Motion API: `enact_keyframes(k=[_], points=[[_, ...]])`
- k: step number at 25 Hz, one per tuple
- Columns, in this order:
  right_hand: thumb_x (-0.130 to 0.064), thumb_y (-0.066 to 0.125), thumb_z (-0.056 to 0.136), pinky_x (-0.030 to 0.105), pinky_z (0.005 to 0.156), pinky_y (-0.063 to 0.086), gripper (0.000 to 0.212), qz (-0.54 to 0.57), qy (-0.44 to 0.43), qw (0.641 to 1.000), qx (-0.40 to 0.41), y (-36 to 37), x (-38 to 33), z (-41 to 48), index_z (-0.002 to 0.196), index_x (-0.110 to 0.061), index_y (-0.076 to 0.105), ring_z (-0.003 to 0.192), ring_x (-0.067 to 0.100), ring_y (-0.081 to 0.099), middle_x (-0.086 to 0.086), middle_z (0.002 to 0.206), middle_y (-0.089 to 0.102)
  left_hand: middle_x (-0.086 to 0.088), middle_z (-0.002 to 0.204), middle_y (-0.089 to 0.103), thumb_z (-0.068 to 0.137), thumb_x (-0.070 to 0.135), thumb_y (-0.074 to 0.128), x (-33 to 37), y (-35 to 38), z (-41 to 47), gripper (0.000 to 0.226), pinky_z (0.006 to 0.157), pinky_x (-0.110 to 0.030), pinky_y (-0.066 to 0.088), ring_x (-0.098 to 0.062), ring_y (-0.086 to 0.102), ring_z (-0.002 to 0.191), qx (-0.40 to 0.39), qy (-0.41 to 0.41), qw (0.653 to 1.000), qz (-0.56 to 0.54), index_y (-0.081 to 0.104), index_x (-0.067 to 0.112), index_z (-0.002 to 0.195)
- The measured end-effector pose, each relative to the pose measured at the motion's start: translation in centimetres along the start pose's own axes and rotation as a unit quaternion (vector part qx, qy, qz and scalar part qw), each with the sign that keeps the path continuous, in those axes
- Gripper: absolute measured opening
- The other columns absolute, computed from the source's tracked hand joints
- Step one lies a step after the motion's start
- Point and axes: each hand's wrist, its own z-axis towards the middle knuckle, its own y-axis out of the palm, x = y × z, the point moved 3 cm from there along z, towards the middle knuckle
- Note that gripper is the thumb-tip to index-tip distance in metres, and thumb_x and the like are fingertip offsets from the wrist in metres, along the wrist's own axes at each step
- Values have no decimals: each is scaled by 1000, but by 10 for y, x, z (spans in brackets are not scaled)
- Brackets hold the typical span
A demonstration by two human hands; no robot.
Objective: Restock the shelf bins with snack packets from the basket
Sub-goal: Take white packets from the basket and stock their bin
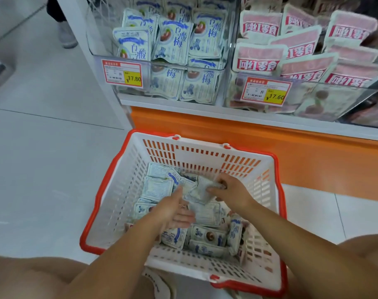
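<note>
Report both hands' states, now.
Left hand: open, fingers reaching beside the snack packets.
Right hand: closed, gripping those packets.

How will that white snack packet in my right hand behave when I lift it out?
Probably floppy: the packet crumples where the right hand pinches it. Likely light, since a pinch alone holds it above the pile. Its smooth film may be slippery.
</note>
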Motion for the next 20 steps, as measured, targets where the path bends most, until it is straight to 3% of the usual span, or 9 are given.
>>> enact_keyframes(k=[2, 3, 5, 7, 10, 11, 13, 15, 20], points=[[-11, 73, 85, 32, 78, 49, 17, 95, -21, 995, -9, -1, -13, -7, 79, -14, 58, 83, 19, 62, -1, 81, 60, -22, 107, 71, 91, 68, 39, 7, 4, -8, 78, 75, -36, 60, -28, 72, 94, -61, 1, 987, -149, 53, -2, 124], [-6, 72, 85, 25, 82, 49, 11, 112, -20, 993, -28, -1, -17, -11, 83, -14, 65, 95, 15, 65, -3, 93, 67, -19, 107, 72, 92, 61, 46, 11, 3, -12, 71, 69, -32, 60, -25, 73, 91, -68, 22, 978, -195, 54, -1, 125], [4, 66, 86, 20, 87, 49, 24, 127, -14, 990, -53, 1, -21, -18, 91, -19, 73, 110, 9, 62, -6, 116, 68, -13, 102, 73, 94, 35, 59, 19, -1, -20, 49, 61, -25, 58, -18, 73, 80, -52, 73, 967, -237, 55, 2, 130], [9, 53, 89, 28, 85, 55, 35, 239, 29, 969, -53, 1, -21, -22, 107, -16, 70, 107, 17, 66, 0, 122, 67, -10, 99, 74, 93, 13, 61, 22, -3, -25, 40, 65, -25, 59, -17, 72, 79, -51, 114, 961, -248, 55, 5, 131], [-1, 40, 99, 39, 75, 58, 29, 433, 104, 894, -55, 0, -20, -25, 117, -12, 58, 90, 32, 69, 16, 112, 69, -16, 110, 72, 88, 5, 64, 25, -4, -29, 49, 72, -28, 60, -24, 71, 97, -55, 148, 958, -241, 49, 3, 135], [-9, 43, 100, 41, 77, 58, 25, 448, 110, 885, -63, 0, -20, -26, 118, -10, 59, 90, 33, 68, 18, 110, 70, -17, 112, 71, 85, 5, 67, 25, -5, -29, 58, 72, -29, 60, -25, 71, 99, -50, 154, 957, -241, 44, 2, 139], [-17, 59, 95, 40, 80, 57, 28, 403, 91, 907, -83, 3, -18, -24, 122, -8, 60, 94, 31, 68, 18, 110, 70, -18, 117, 68, 77, 7, 74, 25, -5, -27, 80, 70, -28, 59, -25, 71, 98, -34, 163, 955, -245, 34, 1, 146], [-9, 69, 87, 34, 73, 58, 37, 348, 77, 931, -73, 5, -18, -24, 122, -8, 59, 90, 26, 70, 17, 107, 72, -18, 118, 67, 74, 9, 78, 25, -5, -26, 85, 68, -26, 58, -22, 72, 92, -6, 170, 957, -234, 33, 0, 146], [-5, 64, 91, 26, 58, 53, 20, 302, 56, 951, -28, -6, -19, -17, 110, -2, 58, 69, 17, 68, 14, 92, 74, -10, 100, 71, 83, 13, 74, 41, -11, -39, 27, 65, -24, 58, -15, 72, 76, 63, 217, 969, -101, 60, 5, 104]])
